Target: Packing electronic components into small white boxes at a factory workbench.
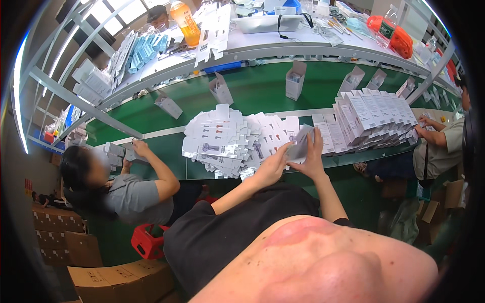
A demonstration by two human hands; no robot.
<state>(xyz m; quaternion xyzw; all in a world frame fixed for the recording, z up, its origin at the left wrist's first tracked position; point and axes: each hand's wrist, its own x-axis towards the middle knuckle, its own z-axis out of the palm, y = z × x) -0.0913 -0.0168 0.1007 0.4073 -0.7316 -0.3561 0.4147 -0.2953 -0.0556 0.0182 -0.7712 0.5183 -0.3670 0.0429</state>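
Observation:
Both my hands hold a small white and grey folding carton (302, 143) above the near edge of the bench. My left hand (273, 166) grips its lower left side. Around its right side are the fingers of my right hand (312, 157), pointing upward. Whether the carton's ends are folded in, I cannot tell. Just beyond my left hand lies a broad heap of flat printed carton blanks (217, 139). To the right of my hands stand closed white boxes (364, 118), stacked in rows.
Several open-topped boxes stand on the green conveyor belt (257, 83) beyond. Above it runs a shelf (313, 49) with an orange bottle (185, 24) and a white tray (268, 23). One co-worker (144, 187) sits left, another (439, 146) works right. A red stool (146, 241) and cardboard cartons (121, 280) are lower left.

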